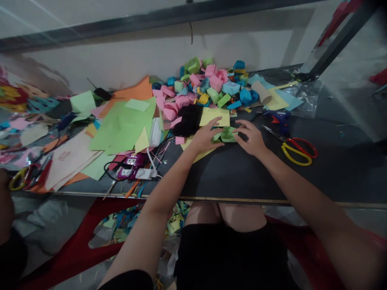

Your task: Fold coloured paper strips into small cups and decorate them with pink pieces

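Observation:
A small light green folded paper piece (229, 134) stands on the dark table between my two hands. My left hand (208, 137) is at its left side, fingers apart and curved toward it. My right hand (249, 137) is at its right side, its fingers spread, with the fingertips close to the paper's edge. Whether the fingertips touch the paper is hard to tell. A yellow sheet (215, 117) lies just behind the green piece, and another yellow sheet (198, 155) lies partly under my left hand.
Scissors with red and yellow handles (298, 151) and a blue glue gun (279, 121) lie right. Folded paper pieces (216, 83) are heaped behind. Green sheets (121, 127) and a purple power strip (131, 166) lie left. Another person's arm (6, 205) shows far left.

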{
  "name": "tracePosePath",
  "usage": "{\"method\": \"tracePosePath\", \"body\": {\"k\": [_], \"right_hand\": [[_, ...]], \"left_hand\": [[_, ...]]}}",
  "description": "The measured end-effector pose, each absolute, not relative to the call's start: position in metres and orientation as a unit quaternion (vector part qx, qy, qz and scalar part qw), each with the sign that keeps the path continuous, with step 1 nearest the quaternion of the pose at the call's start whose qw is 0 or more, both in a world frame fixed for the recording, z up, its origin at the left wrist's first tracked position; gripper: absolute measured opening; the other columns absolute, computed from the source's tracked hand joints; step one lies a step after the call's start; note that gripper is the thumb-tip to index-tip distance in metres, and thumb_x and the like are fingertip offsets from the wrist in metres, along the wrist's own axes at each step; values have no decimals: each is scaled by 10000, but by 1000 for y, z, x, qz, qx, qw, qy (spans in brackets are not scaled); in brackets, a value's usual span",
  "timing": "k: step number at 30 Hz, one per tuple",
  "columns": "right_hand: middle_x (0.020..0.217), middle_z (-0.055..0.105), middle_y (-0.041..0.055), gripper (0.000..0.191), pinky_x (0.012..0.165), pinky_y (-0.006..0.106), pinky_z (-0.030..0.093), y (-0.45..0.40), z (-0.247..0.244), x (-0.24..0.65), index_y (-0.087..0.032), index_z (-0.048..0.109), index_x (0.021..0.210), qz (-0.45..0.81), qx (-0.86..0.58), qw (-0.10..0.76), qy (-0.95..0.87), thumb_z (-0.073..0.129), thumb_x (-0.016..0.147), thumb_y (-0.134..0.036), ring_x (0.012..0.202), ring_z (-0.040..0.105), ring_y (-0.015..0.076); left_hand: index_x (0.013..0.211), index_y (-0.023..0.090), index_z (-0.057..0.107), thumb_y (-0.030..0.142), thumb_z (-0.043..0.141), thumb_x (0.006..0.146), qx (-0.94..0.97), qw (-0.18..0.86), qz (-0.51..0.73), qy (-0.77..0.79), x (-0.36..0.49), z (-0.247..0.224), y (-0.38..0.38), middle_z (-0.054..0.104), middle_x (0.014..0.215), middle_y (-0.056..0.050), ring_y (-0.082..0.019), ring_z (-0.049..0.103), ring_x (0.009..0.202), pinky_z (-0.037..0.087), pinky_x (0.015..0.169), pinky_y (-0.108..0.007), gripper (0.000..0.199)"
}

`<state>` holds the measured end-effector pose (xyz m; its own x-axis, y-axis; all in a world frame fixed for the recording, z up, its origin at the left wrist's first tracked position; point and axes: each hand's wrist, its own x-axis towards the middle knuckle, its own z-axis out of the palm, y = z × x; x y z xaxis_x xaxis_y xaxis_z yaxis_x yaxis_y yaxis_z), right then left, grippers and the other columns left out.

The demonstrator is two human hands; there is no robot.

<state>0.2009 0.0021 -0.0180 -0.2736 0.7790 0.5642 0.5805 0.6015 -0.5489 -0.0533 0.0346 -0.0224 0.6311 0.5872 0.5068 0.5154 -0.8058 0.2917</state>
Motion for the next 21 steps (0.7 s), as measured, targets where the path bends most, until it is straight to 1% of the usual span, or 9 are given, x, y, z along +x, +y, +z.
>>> {"method": "tracePosePath", "body": {"k": [3, 5, 7, 10, 13, 15, 18, 19, 21], "right_hand": [[1335, 672, 105, 298, 1032, 538, 530, 3, -18, 201, -256, 754, 986, 109, -435, 419, -790, 551, 963, -472, 1140, 673, 294], [1315, 681, 105, 293, 1037, 543, 526, 4, -18, 202, -257, 752, 994, 109, -442, 423, -783, 555, 957, -471, 1191, 654, 304], [1293, 688, 106, 290, 1013, 533, 539, 4, -18, 204, -258, 750, 1009, 114, -449, 429, -775, 554, 955, -464, 1206, 647, 306], [1241, 699, 121, 282, 860, 477, 588, 4, -17, 205, -237, 744, 1061, 120, -464, 441, -759, 561, 943, -416, 1087, 684, 296], [1158, 716, 131, 269, 735, 429, 583, 4, -18, 205, -209, 740, 1069, 117, -480, 448, -745, 574, 919, -358, 917, 693, 270], [1092, 729, 121, 248, 733, 421, 573, 6, -19, 205, -207, 743, 1033, 117, -486, 447, -742, 560, 924, -331, 849, 681, 250], [988, 738, 98, 246, 731, 405, 559, 8, -21, 206, -213, 749, 1008, 128, -488, 440, -743, 543, 931, -321, 776, 661, 223], [966, 739, 92, 246, 726, 398, 555, 8, -21, 206, -215, 751, 1011, 132, -487, 436, -745, 547, 928, -326, 763, 657, 219], [945, 741, 85, 246, 722, 390, 548, 8, -22, 206, -220, 753, 1017, 137, -487, 429, -748, 558, 923, -338, 762, 658, 217]], "left_hand": [[1326, 277, 585, 620, 697, 869, 886, 51, 323, 329, -49, -25, 38, 359, 1634, -158, -323, 528, 1402, 504, 1095, -523, 582], [1357, 270, 560, 671, 650, 879, 880, 48, 333, 334, -45, -26, 39, 356, 1634, -164, -319, 521, 1410, 501, 1099, -509, 631], [1362, 252, 557, 678, 599, 906, 878, 47, 329, 346, -43, -25, 41, 377, 1625, -170, -304, 541, 1389, 512, 1084, -480, 625], [1275, 227, 617, 582, 550, 957, 858, 37, 315, 404, -56, -18, 50, 521, 1528, -156, -285, 586, 1331, 517, 1071, -451, 481], [1194, 199, 658, 412, 566, 941, 803, 32, 325, 498, -90, -2, 64, 694, 1287, -149, -296, 644, 1224, 496, 1092, -480, 344], [1196, 183, 652, 338, 649, 858, 752, 29, 328, 572, -120, 12, 72, 708, 1249, -165, -324, 650, 1192, 488, 1091, -513, 373], [1159, 169, 647, 308, 760, 741, 684, 56, 232, 689, -156, 25, 73, 733, 1175, -166, -354, 671, 1137, 519, 1032, -521, 455], [1151, 170, 647, 319, 776, 731, 674, 67, 204, 707, -163, 27, 71, 737, 1168, -157, -353, 674, 1133, 524, 1025, -511, 464], [1104, 167, 666, 320, 750, 769, 677, 75, 174, 711, -172, 25, 67, 749, 1126, -141, -347, 675, 1131, 516, 1031, -504, 378]]}}
